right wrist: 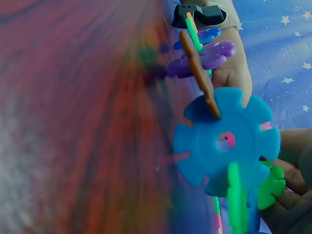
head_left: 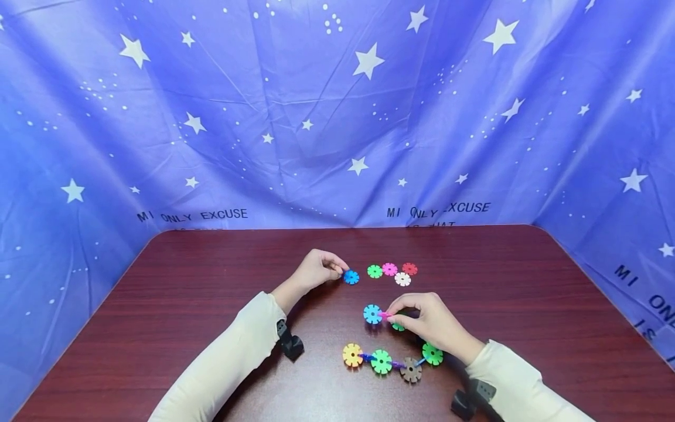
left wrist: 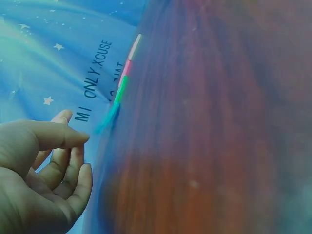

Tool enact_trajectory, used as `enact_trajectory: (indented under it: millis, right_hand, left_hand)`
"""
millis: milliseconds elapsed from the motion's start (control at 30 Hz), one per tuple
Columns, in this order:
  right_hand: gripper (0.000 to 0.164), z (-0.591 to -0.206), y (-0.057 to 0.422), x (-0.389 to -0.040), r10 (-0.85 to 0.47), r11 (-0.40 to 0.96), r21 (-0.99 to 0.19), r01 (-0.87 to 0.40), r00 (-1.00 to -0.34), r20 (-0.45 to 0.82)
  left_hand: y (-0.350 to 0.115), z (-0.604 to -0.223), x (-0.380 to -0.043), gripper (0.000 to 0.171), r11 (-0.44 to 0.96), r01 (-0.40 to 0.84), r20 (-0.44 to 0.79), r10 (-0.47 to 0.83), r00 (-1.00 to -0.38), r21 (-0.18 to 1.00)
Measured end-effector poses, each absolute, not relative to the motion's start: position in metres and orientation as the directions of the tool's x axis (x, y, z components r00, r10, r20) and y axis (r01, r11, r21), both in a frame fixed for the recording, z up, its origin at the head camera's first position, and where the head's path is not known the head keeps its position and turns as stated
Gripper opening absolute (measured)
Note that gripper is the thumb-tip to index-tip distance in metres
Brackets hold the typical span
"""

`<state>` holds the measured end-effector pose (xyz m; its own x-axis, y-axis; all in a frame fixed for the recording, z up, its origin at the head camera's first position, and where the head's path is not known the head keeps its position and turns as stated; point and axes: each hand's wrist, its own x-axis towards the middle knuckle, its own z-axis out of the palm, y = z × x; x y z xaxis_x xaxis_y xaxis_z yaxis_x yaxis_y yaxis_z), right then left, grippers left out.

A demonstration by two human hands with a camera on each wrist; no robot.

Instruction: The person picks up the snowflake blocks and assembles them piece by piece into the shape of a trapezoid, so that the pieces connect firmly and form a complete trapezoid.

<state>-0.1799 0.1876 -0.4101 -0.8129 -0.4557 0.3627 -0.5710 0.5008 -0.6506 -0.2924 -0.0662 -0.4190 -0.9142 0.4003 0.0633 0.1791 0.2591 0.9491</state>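
My left hand (head_left: 316, 271) pinches the edge of a dark blue notched plastic disc (head_left: 351, 277), tilted up in the blurred left wrist view. My right hand (head_left: 429, 319) pinches a pink disc (head_left: 385, 315) that joins a light blue disc (head_left: 372, 315) in a curved chain of interlocking discs. Partly behind the fingers sits a green disc (head_left: 398, 327). The chain bends round past another green disc (head_left: 433, 353) and a brown disc (head_left: 411, 370) to a yellow-orange disc (head_left: 353, 355). My right hand hides part of the chain. Close up in the right wrist view is a blue disc (right wrist: 243, 131).
Loose discs lie flat beyond the chain: a green one (head_left: 375, 271), a pink one (head_left: 389, 269), a red one (head_left: 409, 268) and a white one (head_left: 403, 279). The dark red wooden table (head_left: 211, 275) meets a blue star-printed curtain (head_left: 295, 152) behind and at the sides.
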Motion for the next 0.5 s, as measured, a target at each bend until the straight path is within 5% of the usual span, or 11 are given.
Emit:
enact_trajectory:
  millis: [500]
  right_hand:
    - [0.005,-0.4103,0.186,-0.1817,-0.462,0.484,-0.662,-0.573,-0.809,0.363]
  left_hand:
    - [-0.0611,-0.4235,-0.2895,0.027,0.477,0.284,0.05,0.446,-0.894,0.832]
